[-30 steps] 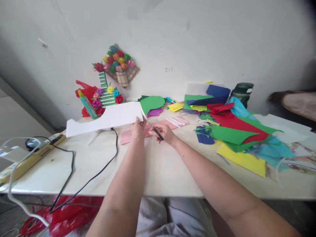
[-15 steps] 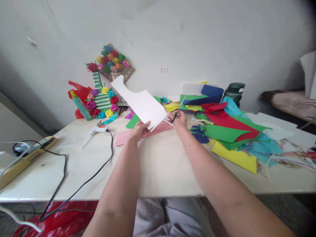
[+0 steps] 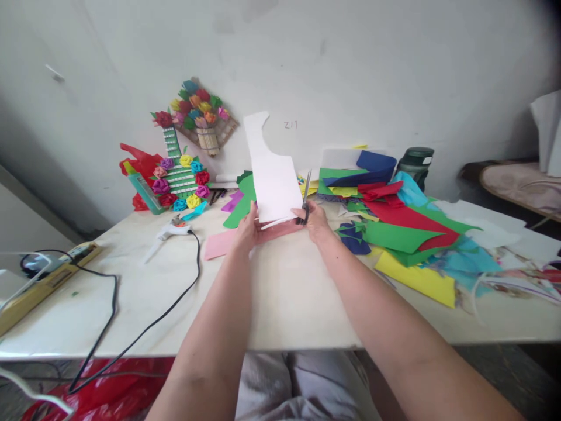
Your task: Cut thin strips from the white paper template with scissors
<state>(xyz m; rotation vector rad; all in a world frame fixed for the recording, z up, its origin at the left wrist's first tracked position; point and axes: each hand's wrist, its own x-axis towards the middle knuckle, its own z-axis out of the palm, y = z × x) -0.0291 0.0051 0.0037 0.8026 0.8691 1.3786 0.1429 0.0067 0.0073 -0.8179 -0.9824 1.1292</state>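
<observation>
Pinches the white sheet point(image 3: 276, 184) between thumb and fingers of the left hand point(image 3: 248, 228), at its seven o'clock corner; with the right hand point(image 3: 315, 221), clasps the scissors point(image 3: 305, 207) by the black handles, aiming the blades toward twelve o'clock, and meets the sheet's five o'clock corner with the fingers. Holds the sheet tilted up over the table point(image 3: 302, 292), between both hands, pointing its narrow end toward eleven o'clock. Has the pink paper point(image 3: 279, 233) just below at six o'clock; cannot tell, from this angle, any contact between the two. Has, reckoned from the hands, the white glue gun point(image 3: 173, 230) at nine o'clock, the flower-edged craft piece point(image 3: 183, 175) at ten, the dark green bottle point(image 3: 415, 165) at two, the blue paper point(image 3: 359, 245) at three, and the yellow sheet point(image 3: 416, 279) at four.
</observation>
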